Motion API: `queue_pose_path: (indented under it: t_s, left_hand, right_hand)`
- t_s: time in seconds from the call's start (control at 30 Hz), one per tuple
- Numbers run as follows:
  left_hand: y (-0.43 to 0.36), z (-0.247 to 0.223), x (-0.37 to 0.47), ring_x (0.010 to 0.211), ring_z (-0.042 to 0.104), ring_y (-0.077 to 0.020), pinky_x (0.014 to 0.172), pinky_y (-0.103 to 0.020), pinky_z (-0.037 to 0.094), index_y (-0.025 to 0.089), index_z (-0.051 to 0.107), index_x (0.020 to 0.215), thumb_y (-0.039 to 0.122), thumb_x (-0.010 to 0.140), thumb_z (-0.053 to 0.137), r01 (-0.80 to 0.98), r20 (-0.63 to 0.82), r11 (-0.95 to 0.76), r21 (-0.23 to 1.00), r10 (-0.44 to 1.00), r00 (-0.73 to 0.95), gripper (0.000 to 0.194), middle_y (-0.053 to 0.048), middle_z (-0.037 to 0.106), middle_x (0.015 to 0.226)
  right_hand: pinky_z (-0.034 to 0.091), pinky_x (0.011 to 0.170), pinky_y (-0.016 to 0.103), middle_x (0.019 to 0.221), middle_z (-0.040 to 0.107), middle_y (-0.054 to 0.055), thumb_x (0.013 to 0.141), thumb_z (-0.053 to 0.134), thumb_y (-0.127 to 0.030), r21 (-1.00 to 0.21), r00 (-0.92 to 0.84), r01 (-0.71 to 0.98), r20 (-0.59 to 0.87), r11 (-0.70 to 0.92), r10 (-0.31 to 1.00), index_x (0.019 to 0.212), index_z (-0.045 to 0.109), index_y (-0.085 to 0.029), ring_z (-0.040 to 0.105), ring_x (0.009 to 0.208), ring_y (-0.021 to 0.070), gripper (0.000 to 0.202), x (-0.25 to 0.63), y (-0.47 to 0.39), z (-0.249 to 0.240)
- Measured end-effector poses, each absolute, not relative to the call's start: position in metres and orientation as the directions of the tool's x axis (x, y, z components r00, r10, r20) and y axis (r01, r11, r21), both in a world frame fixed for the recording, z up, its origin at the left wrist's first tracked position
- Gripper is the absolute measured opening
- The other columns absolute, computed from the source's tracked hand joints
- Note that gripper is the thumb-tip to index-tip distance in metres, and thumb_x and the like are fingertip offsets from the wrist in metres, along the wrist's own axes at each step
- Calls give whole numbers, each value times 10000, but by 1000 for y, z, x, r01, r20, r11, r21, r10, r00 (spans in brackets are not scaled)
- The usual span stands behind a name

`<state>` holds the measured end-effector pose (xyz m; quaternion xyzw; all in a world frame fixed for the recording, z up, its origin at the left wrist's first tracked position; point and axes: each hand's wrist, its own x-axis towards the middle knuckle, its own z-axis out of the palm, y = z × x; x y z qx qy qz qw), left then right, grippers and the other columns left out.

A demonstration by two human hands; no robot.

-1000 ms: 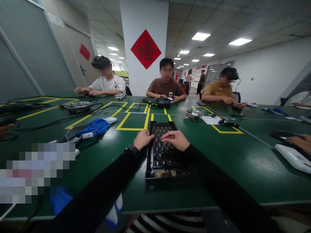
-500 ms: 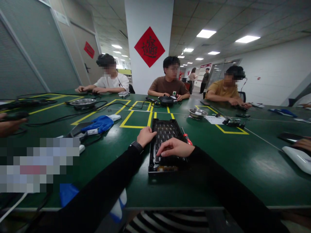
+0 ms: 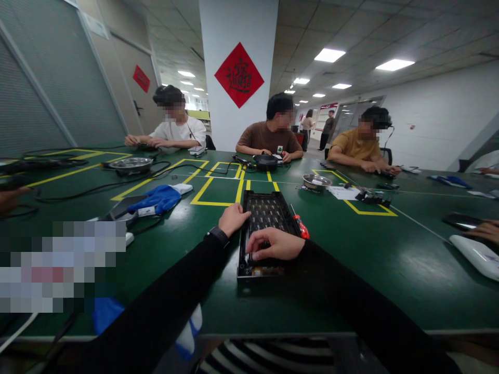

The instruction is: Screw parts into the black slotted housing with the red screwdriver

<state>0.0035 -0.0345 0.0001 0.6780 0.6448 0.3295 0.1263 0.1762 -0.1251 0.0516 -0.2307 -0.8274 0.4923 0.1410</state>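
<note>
In front of me on the green table [image 3: 187,234] lies a black, tray-like device casing [image 3: 266,209] with rows of small pale marks inside. Its near end shows a brownish strip [image 3: 268,271]. My left hand [image 3: 234,219] is closed on the casing's left edge, thumb over the rim. Over the near left part of the casing is my right hand [image 3: 276,243], its thumb and fingers bent together and pointing down. Whatever sits between those fingertips is hidden. A red-handled screwdriver [image 3: 302,228] lies along the casing's right side.
Blue-and-white gloves [image 3: 159,200] lie left, another glove [image 3: 189,332] by the near edge. Metal bowls [image 3: 316,182] [image 3: 131,165] stand farther off. Black cables [image 3: 97,195] cross the left side. Several people sit around the table; a white device [image 3: 477,254] is at right.
My right hand has shifted slightly left and its fingers have curled more over the casing. My left hand keeps its place on the edge. The person opposite has turned their head.
</note>
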Motion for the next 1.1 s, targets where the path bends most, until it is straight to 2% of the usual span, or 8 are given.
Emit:
queue_pose_path:
  t_s: [0.1, 0.4, 0.73, 1.1]
  left_hand:
    - [-34, 0, 3, 557, 446, -117, 521, -230, 281, 187, 365, 589, 405, 679, 557, 790, 288, -142, 597, 956, -46, 303, 10, 502, 596]
    - [-34, -1, 4, 565, 448, -122, 522, -234, 276, 189, 371, 595, 416, 682, 552, 799, 292, -132, 587, 955, -56, 303, 4, 510, 607]
    - [-35, 0, 5, 572, 454, -127, 528, -235, 283, 190, 371, 598, 413, 686, 549, 800, 303, -148, 581, 952, -44, 299, 4, 508, 602]
    - [-32, -2, 3, 559, 450, -124, 514, -239, 271, 192, 371, 605, 424, 683, 548, 797, 294, -150, 585, 955, -36, 303, 3, 516, 607]
  right_hand:
    - [461, 709, 260, 745, 617, 25, 677, 678, -268, -912, -836, 251, -36, 323, 547, 897, 575, -112, 593, 703, 113, 288, 176, -122, 47]
    - [445, 625, 223, 682, 631, 12, 627, 714, -228, -959, -833, 234, -115, 157, 541, 829, 553, -118, 611, 644, 111, 281, 174, -115, 45]
    - [447, 628, 219, 674, 645, 5, 634, 700, -199, -936, -847, 296, -163, 193, 507, 827, 578, -120, 616, 628, 106, 242, 171, -114, 46]
    - [451, 621, 209, 687, 646, 4, 636, 688, -176, -920, -851, 298, -136, 254, 508, 866, 586, -125, 614, 644, 106, 257, 170, -116, 48]
